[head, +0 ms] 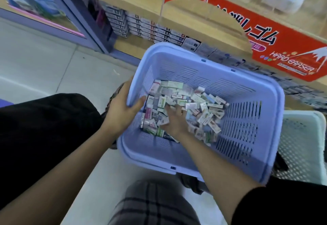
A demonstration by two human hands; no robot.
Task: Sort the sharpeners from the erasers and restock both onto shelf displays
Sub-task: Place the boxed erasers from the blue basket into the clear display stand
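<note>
A light blue plastic basket (247,104) sits tilted in front of me, low by the shelves. Inside lies a heap of several small packaged erasers and sharpeners (203,107), mostly white with coloured print. My left hand (122,109) grips the basket's left rim, thumb outside and fingers curled over the edge. My right hand (174,118) reaches down into the heap with its fingers spread among the packs; whether it holds one is hidden.
A wooden shelf (141,3) runs along the back with rows of boxed stock (150,30) underneath. A red "HARD ERASER" sign (265,35) hangs on the shelf front. A white perforated basket (300,145) stands at the right. My knees are below.
</note>
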